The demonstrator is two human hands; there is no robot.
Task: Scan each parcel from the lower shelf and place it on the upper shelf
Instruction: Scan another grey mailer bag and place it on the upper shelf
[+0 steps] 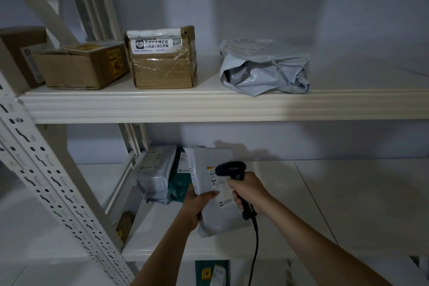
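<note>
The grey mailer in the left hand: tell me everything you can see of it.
The grey mailer is a flat bag, plastic by its look, slightly creased, held roughly upright and tilted in front of the lower shelf. A white label with barcode and print faces the viewer on its right side. The left hand grips its left edge; the scanner in the right hand points at the label, close to it.

I saw my left hand (197, 204) gripping a grey plastic mailer parcel (209, 193). My right hand (248, 193) held a black corded barcode scanner (232, 169) against its white label (218, 183).
</note>
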